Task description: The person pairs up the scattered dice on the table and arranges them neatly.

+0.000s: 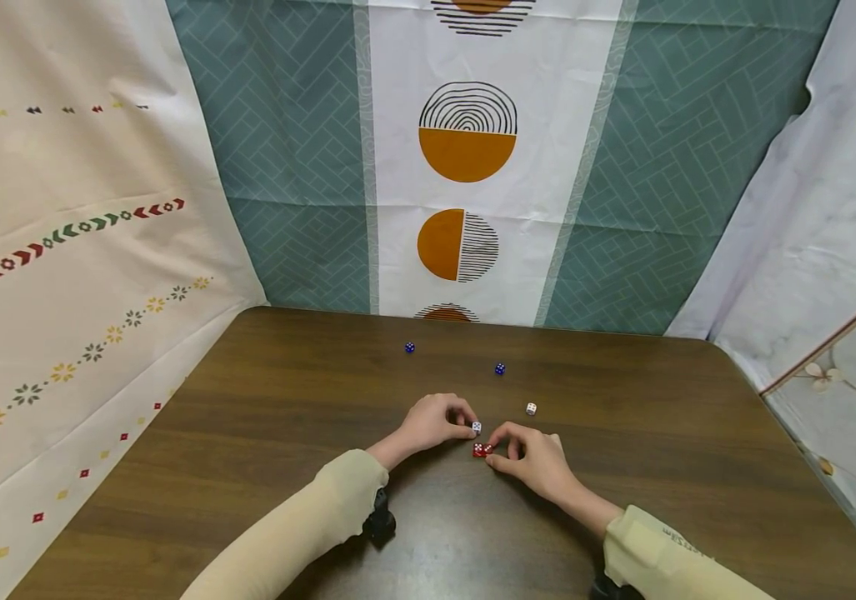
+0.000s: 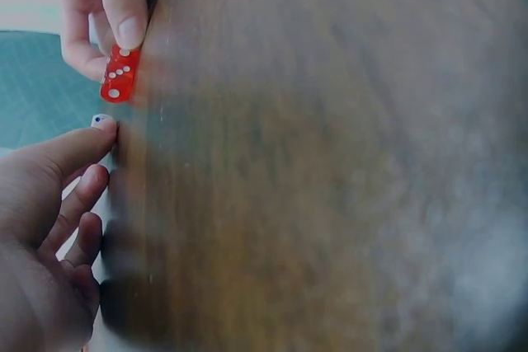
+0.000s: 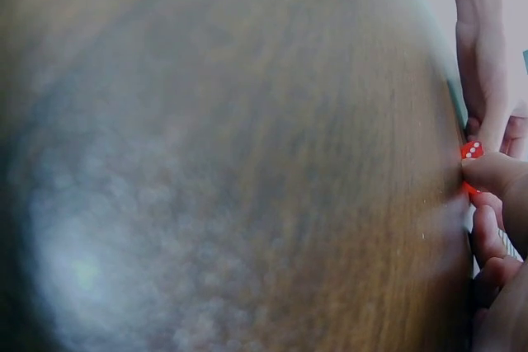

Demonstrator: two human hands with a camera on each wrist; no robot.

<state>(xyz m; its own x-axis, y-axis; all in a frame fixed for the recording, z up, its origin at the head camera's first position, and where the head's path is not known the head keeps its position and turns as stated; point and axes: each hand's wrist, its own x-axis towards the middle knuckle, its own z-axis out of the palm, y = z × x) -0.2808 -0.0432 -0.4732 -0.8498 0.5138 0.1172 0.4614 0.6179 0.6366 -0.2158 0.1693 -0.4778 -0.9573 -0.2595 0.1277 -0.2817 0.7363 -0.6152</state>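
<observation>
Between the thumb and fingers of my left hand (image 1: 433,422) is a white die (image 1: 476,427), its corner also showing at the thumb tip in the left wrist view. Two red dice (image 1: 478,450) sit side by side on the table just nearer to me than that die. My right hand (image 1: 536,460) pinches the right-hand one of this pair with thumb and forefinger. In the left wrist view the red dice (image 2: 119,80) form a short row under the right thumb. The right thumb partly covers the red dice (image 3: 472,151) in the right wrist view.
Another white die (image 1: 531,409) lies just beyond my right hand. Farther back are two blue dice, one blue die (image 1: 500,368) right of centre and another blue die (image 1: 409,347) near the far edge. Patterned cloths hang around the brown wooden table (image 1: 247,433).
</observation>
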